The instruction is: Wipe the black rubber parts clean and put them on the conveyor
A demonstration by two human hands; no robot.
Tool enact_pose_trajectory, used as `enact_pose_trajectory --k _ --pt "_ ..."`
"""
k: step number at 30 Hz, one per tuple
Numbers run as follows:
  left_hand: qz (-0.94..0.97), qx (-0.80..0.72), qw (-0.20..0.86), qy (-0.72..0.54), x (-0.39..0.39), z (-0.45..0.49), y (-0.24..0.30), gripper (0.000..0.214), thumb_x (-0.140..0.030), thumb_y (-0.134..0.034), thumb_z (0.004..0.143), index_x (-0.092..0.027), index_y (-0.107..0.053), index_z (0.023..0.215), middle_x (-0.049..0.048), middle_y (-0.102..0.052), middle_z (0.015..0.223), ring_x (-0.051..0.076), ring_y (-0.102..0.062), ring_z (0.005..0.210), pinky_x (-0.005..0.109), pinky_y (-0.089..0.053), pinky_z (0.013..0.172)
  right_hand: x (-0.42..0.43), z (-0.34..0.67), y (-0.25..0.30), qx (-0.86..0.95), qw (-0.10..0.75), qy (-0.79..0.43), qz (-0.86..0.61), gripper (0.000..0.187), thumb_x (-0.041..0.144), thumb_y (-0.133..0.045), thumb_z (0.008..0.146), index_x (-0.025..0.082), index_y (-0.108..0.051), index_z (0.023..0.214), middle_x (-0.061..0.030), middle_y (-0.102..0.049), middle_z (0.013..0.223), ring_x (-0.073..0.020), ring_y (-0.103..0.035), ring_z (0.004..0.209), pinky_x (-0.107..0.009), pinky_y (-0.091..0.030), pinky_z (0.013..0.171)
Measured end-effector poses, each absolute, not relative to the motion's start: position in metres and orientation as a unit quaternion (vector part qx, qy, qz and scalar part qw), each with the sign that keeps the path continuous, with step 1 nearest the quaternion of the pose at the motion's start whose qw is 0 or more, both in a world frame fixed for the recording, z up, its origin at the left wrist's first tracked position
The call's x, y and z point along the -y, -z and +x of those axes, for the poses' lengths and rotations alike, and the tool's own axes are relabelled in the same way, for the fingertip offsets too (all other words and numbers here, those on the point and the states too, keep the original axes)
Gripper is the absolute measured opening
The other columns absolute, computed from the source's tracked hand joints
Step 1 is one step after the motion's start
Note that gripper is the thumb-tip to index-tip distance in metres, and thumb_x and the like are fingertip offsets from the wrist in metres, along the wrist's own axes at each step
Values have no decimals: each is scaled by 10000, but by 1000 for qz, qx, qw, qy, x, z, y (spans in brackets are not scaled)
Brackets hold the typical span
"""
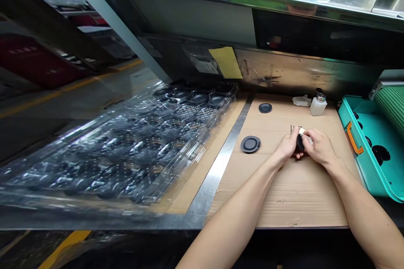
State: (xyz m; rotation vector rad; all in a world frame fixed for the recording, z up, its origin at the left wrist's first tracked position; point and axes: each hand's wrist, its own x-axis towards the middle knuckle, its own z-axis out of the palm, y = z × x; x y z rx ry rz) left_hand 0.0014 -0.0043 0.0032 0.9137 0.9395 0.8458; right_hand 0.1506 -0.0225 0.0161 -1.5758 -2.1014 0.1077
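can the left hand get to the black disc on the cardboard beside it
Probably yes: the black disc lies on bare cardboard beside the left hand, nothing between. But it and the right hand are gripping a small black part.

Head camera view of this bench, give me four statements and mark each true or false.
1. The left hand and right hand meet at a small black part above the cardboard. True.
2. A near black disc and a far black disc lie loose on the cardboard. True.
3. The white bottle lies tipped over. False: it stands upright.
4. The teal bin sits left of the hands. False: it is on the right.
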Motion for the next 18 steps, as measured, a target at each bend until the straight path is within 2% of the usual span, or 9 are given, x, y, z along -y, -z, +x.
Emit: enact_pose_trajectory --k 3,8,15,18 --pt "448 -430 684 -382 5 4 -2 729 -711 -405 963 -142 -646 577 78 -605 495 123 -511 372 234 -364 358 26 149 -21 772 203 -3 -603 226 320 -488 988 229 -695 986 -53 -705 970 -190 -631 834 -280 -387 705" --pt "476 -440 667 -366 6 5 -3 728 -715 -417 956 -142 -647 569 76 -608 502 122 -504 365 235 -330 344 31 147 -30 771 139 26 -621 198 299 -526 961 232 -698 892 -46 -723 924 -190 -624 777 -292 -300 622" --pt "477 -426 685 -348 3 5 -3 670 -644 -419 971 -135 -652 602 85 -621 520 110 -479 364 224 -284 342 27 152 -25 788 204 34 -579 241 285 -501 965 223 -697 841 -40 -692 846 -167 -597 740 -274 -337 658" --pt "479 -419 688 -349 3 3 -4 623 -601 -439 968 -133 -650 616 85 -625 519 112 -482 361 227 -298 345 26 153 -22 791 204 17 -577 201 275 -522 939 226 -692 843 -31 -704 858 -165 -594 731 -274 -336 652"
